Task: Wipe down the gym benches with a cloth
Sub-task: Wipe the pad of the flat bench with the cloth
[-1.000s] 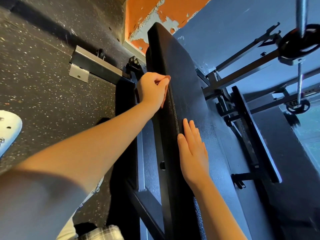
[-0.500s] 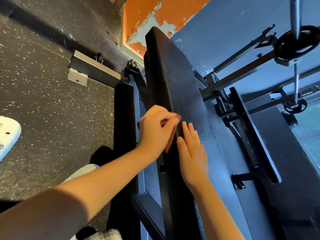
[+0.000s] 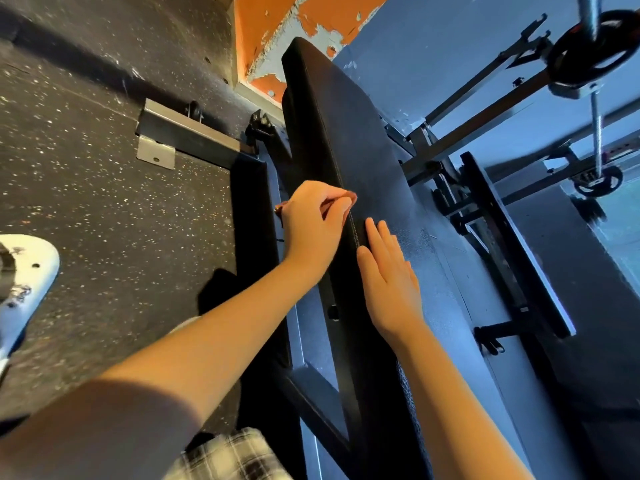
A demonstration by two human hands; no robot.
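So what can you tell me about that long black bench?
The bench is a long, narrow black pad with a pebbled, leather-like cover and a stitched seam along its left edge. It sits on a dark metal frame and runs away from the camera. The right hand lies flat on its top. The left hand, pinching a bit of reddish cloth, presses against its side by the seam.

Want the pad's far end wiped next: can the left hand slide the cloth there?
Probably yes. The left hand grips the cloth at the side edge of the bench pad, which runs bare to the far end; the right hand rests flat behind it, out of the path.
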